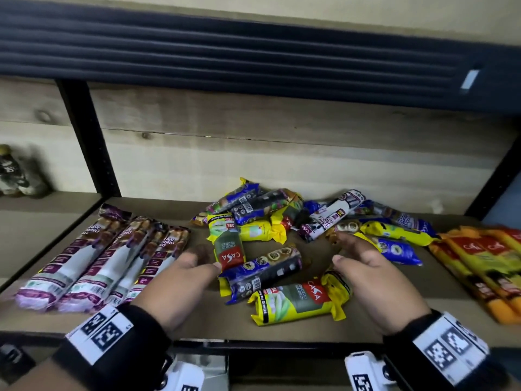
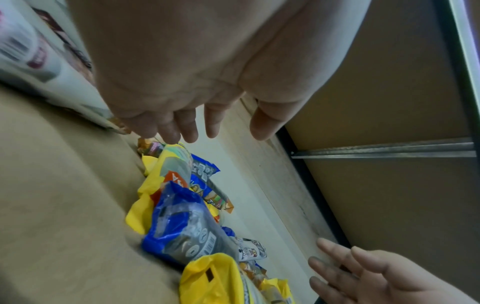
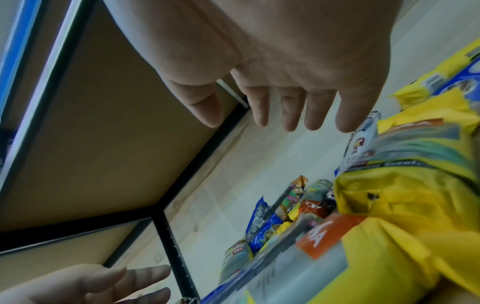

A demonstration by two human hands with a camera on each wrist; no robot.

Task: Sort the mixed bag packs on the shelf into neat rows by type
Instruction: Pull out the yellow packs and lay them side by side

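Observation:
Mixed bag packs lie in a pile [image 1: 270, 218] mid-shelf. A row of purple-and-white drawstring packs [image 1: 98, 255] lies at the left and a row of red-and-yellow packs [image 1: 485, 261] at the right. My left hand [image 1: 204, 259] [image 2: 221, 133] is open, its fingertips beside a yellow CASA pack [image 1: 227, 241] and a blue pack [image 1: 262, 269] [image 2: 182, 224]. My right hand [image 1: 342, 248] [image 3: 246, 121] is open and holds nothing, hovering over a second yellow CASA pack [image 1: 296, 301] [image 3: 389, 205]. A white drawstring pack [image 1: 332, 215] lies in the pile.
The wooden shelf board [image 1: 197, 323] has bare room in front of the pile. A black upright post [image 1: 87, 142] bounds it at the left and the dark edge of the shelf above [image 1: 225, 57] hangs overhead. A small dark object [image 1: 14, 173] stands on the neighbouring shelf.

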